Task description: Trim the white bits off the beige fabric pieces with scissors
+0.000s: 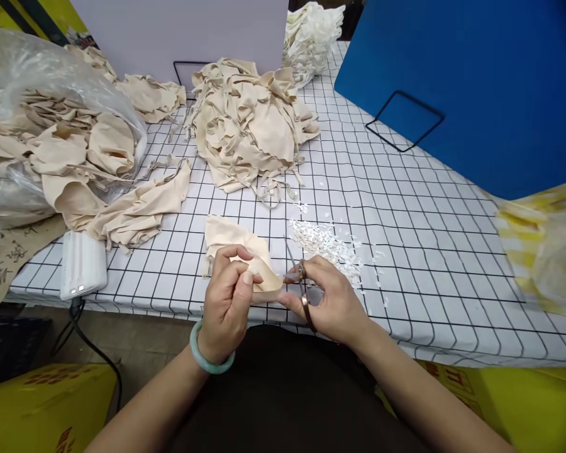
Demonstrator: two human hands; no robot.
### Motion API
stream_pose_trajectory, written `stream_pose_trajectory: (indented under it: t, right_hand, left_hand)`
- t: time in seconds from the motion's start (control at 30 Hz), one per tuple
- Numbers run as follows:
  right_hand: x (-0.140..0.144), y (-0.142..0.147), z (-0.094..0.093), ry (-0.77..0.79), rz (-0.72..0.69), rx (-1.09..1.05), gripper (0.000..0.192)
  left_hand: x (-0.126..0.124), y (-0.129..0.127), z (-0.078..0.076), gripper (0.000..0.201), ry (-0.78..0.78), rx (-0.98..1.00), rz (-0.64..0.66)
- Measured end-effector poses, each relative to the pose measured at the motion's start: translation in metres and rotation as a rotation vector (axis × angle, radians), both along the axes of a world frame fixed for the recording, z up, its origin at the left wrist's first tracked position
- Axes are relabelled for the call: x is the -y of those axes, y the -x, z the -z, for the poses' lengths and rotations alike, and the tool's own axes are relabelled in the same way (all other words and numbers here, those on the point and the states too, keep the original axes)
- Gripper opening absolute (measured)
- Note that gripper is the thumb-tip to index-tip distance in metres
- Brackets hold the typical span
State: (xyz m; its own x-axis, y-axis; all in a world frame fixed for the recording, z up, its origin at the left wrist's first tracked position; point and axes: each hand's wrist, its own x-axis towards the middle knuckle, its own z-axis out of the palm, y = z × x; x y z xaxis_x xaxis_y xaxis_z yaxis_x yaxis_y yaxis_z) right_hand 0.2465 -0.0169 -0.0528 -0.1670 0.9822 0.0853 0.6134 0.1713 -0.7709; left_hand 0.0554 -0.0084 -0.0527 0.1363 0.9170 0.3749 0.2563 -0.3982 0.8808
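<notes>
My left hand (pixel 229 296), with a pale green bangle at its wrist, is closed on a beige cloth piece (pixel 238 236) near the table's front edge. My right hand (pixel 330 299) has its fingers through the handles of a pair of scissors (pixel 305 296), whose blades point up and away. Between the right thumb and forefinger, the cloth's right corner is pulled taut toward the scissors. A scatter of small white bits (pixel 325 245) lies just beyond my right hand.
A heap of beige cloth pieces (pixel 259 126) sits mid-table. At left are a clear plastic bag (pixel 66 56) of similar pieces and a white power bank (pixel 83 267) with a cable. Grey (pixel 183 31) and blue (pixel 476 82) boards stand behind, with a white bundle (pixel 311 41) between them.
</notes>
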Motion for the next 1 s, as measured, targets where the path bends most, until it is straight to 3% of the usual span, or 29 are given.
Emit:
stream_pose_trajectory:
  t: [0.17,0.4,1.0]
  right_hand:
    - [0.003,0.009,0.001,-0.053,-0.101,0.049,0.046]
    - [0.003,0.012,0.002,-0.069,-0.110,0.064,0.054]
    - [0.002,0.015,-0.003,0.088,-0.120,-0.031,0.057]
  left_hand:
    - [0.002,-0.002,-0.002,0.027,-0.015,-0.031,0.041]
    - [0.003,-0.004,-0.002,0.026,-0.022,-0.051,0.086]
    - [0.005,-0.006,-0.002,0.022,-0.047,-0.070,0.103]
